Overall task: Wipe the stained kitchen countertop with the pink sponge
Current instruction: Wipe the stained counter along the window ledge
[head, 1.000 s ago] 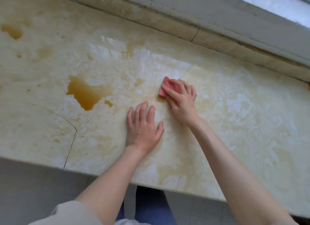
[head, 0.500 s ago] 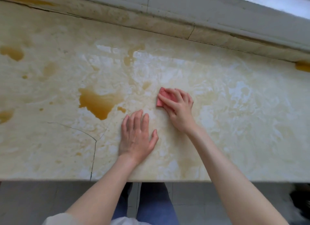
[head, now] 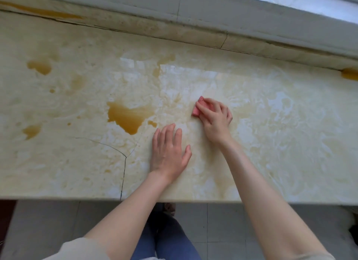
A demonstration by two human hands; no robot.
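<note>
Cream marble-patterned stone bench [head: 280, 153] fills the view, blotched with amber liquid. Near its middle lies the small pink rectangular sponge [head: 197, 109], long axis running roughly near to far, pressed down under the right hand [head: 217, 120], whose fingers curl over it. The large amber puddle [head: 126, 117] lies left of the sponge, apart from it, so the next stroke likely goes leftward. The left hand [head: 168, 151] rests flat, fingers straight, nearer the front edge and closer to the puddle.
</note>
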